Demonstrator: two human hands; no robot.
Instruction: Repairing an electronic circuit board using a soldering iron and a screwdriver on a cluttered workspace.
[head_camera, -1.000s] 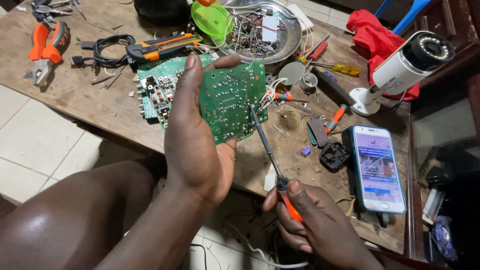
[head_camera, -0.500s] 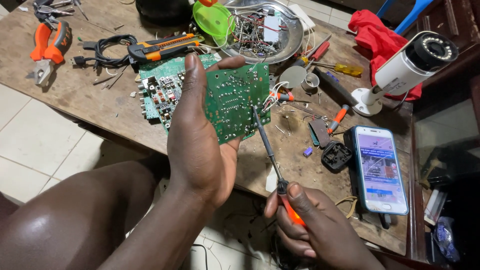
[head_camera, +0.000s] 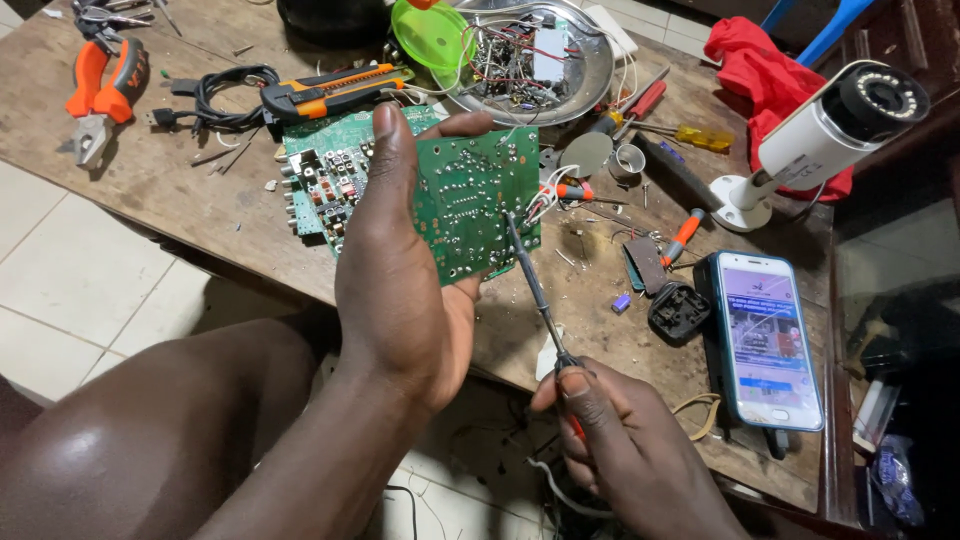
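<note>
Two hands: left hand (head_camera: 400, 290), right hand (head_camera: 625, 450). Two green circuit boards: one held board (head_camera: 475, 200), one second board (head_camera: 325, 165) lying on the table (head_camera: 160, 190). One soldering iron (head_camera: 535, 285). One pair of orange pliers (head_camera: 100, 90). One orange utility knife (head_camera: 330, 92). One metal bowl (head_camera: 585, 75). One green lid (head_camera: 430, 35). One smartphone (head_camera: 765, 335). One white security camera (head_camera: 830, 135). One red cloth (head_camera: 765, 75).

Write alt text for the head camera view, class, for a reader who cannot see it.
The left hand holds up a green circuit board while the right hand touches a thin soldering iron to it. Below is a cluttered wooden workbench with a phone, pliers and a white security camera.
</note>
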